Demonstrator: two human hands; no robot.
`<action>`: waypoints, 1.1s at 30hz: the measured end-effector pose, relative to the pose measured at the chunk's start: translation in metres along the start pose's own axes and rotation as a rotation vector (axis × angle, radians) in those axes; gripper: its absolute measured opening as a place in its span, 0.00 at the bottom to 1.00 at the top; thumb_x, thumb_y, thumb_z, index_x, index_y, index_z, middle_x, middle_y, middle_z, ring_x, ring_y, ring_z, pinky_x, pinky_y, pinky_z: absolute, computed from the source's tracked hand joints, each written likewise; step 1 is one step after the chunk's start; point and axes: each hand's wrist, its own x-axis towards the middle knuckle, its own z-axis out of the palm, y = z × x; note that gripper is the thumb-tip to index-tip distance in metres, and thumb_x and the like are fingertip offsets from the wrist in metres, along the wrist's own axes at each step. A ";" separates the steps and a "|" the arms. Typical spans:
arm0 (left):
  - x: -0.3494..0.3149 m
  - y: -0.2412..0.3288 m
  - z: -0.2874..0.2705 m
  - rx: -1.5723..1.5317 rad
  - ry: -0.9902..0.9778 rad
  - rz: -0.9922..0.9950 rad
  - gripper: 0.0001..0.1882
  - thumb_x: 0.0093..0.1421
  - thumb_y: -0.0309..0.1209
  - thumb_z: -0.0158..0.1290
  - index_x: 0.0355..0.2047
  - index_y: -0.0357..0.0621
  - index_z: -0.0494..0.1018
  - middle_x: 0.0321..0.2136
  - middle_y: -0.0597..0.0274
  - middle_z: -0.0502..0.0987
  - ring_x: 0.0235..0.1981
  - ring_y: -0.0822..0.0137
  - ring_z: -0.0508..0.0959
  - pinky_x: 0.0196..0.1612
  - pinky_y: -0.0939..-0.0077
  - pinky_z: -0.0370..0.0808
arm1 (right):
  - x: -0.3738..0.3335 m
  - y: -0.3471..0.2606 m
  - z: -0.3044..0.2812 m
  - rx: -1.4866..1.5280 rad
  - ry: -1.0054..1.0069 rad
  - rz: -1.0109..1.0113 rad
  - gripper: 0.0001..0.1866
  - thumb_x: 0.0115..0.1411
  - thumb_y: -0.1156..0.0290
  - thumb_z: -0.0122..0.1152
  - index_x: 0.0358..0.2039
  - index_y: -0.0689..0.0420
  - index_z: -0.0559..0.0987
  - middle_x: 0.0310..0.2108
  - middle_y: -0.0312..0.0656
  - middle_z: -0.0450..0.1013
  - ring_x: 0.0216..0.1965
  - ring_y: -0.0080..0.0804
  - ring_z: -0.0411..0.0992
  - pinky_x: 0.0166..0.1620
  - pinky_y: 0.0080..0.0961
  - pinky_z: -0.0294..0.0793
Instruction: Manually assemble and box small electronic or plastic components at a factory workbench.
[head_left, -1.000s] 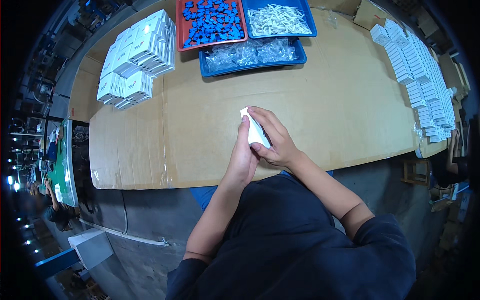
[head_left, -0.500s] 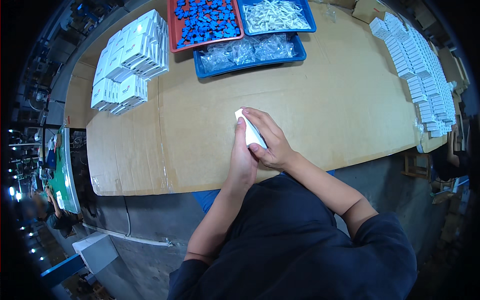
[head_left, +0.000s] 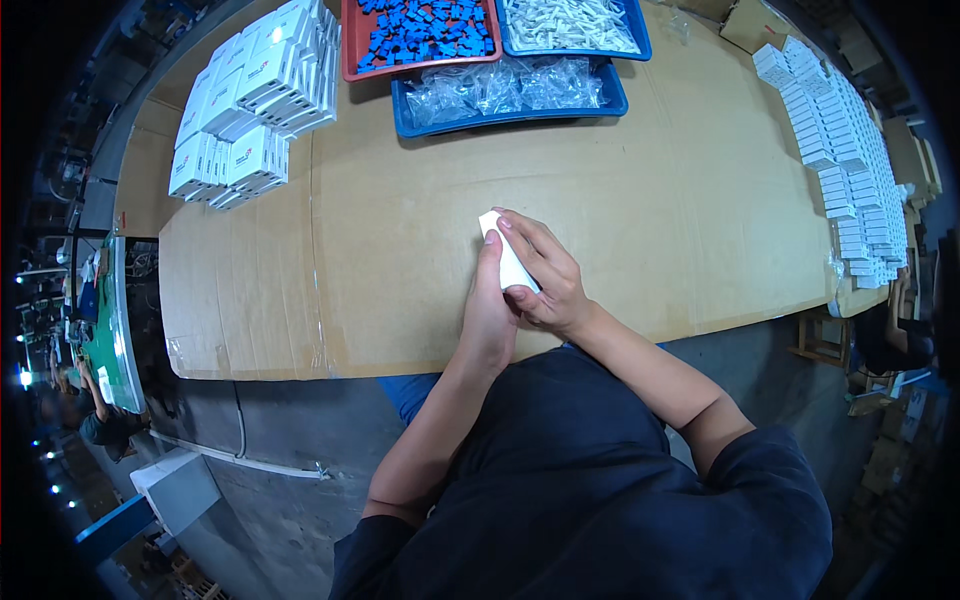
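Observation:
Both of my hands are wrapped round one small white box [head_left: 513, 268], held above the near middle of the cardboard-covered table [head_left: 420, 220]. My left hand [head_left: 488, 320] grips its left side, thumb along the edge. From the right, my right hand [head_left: 553, 280] closes over it, fingers at the far end and thumb at the near end. The box's pale face shows between the hands; its underside and the left fingers are hidden.
Stacked white boxes [head_left: 255, 90] stand at the far left, many smaller ones [head_left: 845, 160] along the right edge. At the back are a red tray [head_left: 350, 45] of blue pieces, a blue tray [head_left: 645, 30] of white pieces and a blue tray [head_left: 515, 122] of clear plastic bags.
The whole view has shifted slightly, with the trays and left stacks sitting higher in the picture. My hands keep the same hold on the white box.

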 end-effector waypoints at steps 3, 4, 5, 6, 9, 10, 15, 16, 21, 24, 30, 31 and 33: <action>0.000 0.000 0.001 0.008 -0.005 -0.007 0.30 0.77 0.56 0.39 0.65 0.46 0.64 0.54 0.64 0.76 0.55 0.71 0.77 0.56 0.73 0.76 | -0.002 0.001 0.001 0.008 0.016 -0.003 0.39 0.70 0.45 0.57 0.61 0.73 0.75 0.59 0.68 0.71 0.57 0.64 0.74 0.58 0.47 0.76; 0.001 0.000 0.001 0.007 -0.004 -0.007 0.30 0.77 0.56 0.39 0.65 0.46 0.64 0.54 0.64 0.76 0.55 0.71 0.77 0.56 0.73 0.76 | -0.002 0.002 0.001 0.016 0.029 -0.002 0.38 0.71 0.45 0.56 0.61 0.73 0.75 0.58 0.68 0.71 0.57 0.64 0.75 0.57 0.46 0.76; 0.001 0.000 0.000 0.017 -0.011 -0.010 0.30 0.77 0.56 0.39 0.65 0.46 0.64 0.54 0.64 0.76 0.55 0.72 0.78 0.56 0.73 0.76 | -0.002 0.001 0.001 0.016 0.028 -0.001 0.38 0.71 0.45 0.56 0.61 0.73 0.75 0.58 0.68 0.71 0.57 0.64 0.75 0.57 0.46 0.76; 0.001 0.000 0.000 0.027 -0.017 -0.012 0.30 0.77 0.56 0.39 0.65 0.46 0.64 0.53 0.65 0.75 0.54 0.73 0.78 0.56 0.74 0.76 | -0.002 0.001 0.001 0.016 0.034 -0.002 0.38 0.71 0.45 0.55 0.60 0.73 0.75 0.58 0.68 0.72 0.56 0.64 0.75 0.57 0.46 0.76; 0.003 -0.002 -0.001 0.031 -0.020 0.011 0.30 0.77 0.56 0.39 0.65 0.46 0.64 0.53 0.65 0.75 0.54 0.73 0.78 0.55 0.75 0.76 | -0.001 0.000 0.001 0.019 0.044 -0.006 0.38 0.72 0.45 0.54 0.60 0.74 0.75 0.58 0.69 0.72 0.56 0.64 0.75 0.57 0.46 0.76; 0.003 -0.003 -0.002 0.031 -0.019 0.011 0.30 0.77 0.56 0.39 0.65 0.46 0.64 0.53 0.65 0.75 0.54 0.73 0.78 0.55 0.75 0.76 | -0.001 0.000 0.001 0.022 0.047 -0.010 0.38 0.72 0.45 0.53 0.60 0.74 0.75 0.57 0.69 0.72 0.56 0.64 0.75 0.57 0.46 0.76; 0.004 -0.004 -0.003 0.048 -0.019 -0.001 0.30 0.77 0.56 0.38 0.66 0.47 0.64 0.53 0.66 0.75 0.54 0.74 0.78 0.55 0.76 0.76 | -0.003 0.000 0.001 0.027 0.041 -0.002 0.38 0.73 0.45 0.52 0.60 0.75 0.75 0.58 0.69 0.72 0.57 0.64 0.75 0.58 0.46 0.76; 0.005 -0.005 -0.004 0.047 -0.019 -0.001 0.30 0.77 0.56 0.38 0.66 0.47 0.64 0.53 0.66 0.75 0.54 0.74 0.78 0.55 0.76 0.76 | -0.003 0.000 0.001 0.031 0.042 0.003 0.38 0.73 0.45 0.51 0.60 0.75 0.75 0.58 0.69 0.72 0.57 0.64 0.75 0.58 0.46 0.76; 0.007 -0.008 -0.009 0.046 -0.011 0.001 0.30 0.77 0.57 0.37 0.66 0.48 0.63 0.54 0.66 0.75 0.54 0.74 0.77 0.55 0.75 0.76 | -0.003 -0.001 0.002 0.035 0.039 0.009 0.38 0.74 0.45 0.51 0.60 0.75 0.74 0.58 0.69 0.72 0.57 0.64 0.75 0.59 0.47 0.75; 0.008 -0.008 -0.009 0.033 0.003 0.001 0.30 0.77 0.56 0.37 0.66 0.47 0.63 0.55 0.65 0.74 0.55 0.73 0.77 0.57 0.75 0.75 | -0.003 -0.002 0.003 0.043 0.037 0.019 0.38 0.74 0.46 0.50 0.60 0.75 0.74 0.59 0.69 0.72 0.58 0.64 0.75 0.59 0.47 0.75; 0.010 -0.010 -0.012 0.013 -0.020 0.022 0.30 0.78 0.55 0.37 0.66 0.46 0.63 0.55 0.64 0.74 0.57 0.72 0.75 0.59 0.73 0.73 | -0.004 -0.002 0.005 0.074 0.059 0.030 0.37 0.75 0.46 0.48 0.61 0.74 0.74 0.59 0.68 0.72 0.58 0.64 0.75 0.60 0.47 0.74; 0.010 -0.010 -0.011 0.013 -0.021 0.024 0.30 0.78 0.55 0.37 0.66 0.46 0.63 0.55 0.64 0.74 0.57 0.72 0.75 0.59 0.73 0.73 | -0.004 -0.002 0.005 0.085 0.064 0.035 0.37 0.75 0.46 0.48 0.62 0.73 0.74 0.59 0.68 0.72 0.58 0.63 0.74 0.61 0.47 0.74; 0.009 -0.008 -0.010 0.006 -0.004 0.028 0.30 0.77 0.55 0.38 0.67 0.47 0.63 0.56 0.63 0.73 0.57 0.71 0.75 0.60 0.72 0.73 | -0.006 -0.002 0.005 0.115 0.038 0.076 0.37 0.75 0.45 0.47 0.63 0.72 0.73 0.61 0.67 0.70 0.61 0.62 0.73 0.63 0.46 0.72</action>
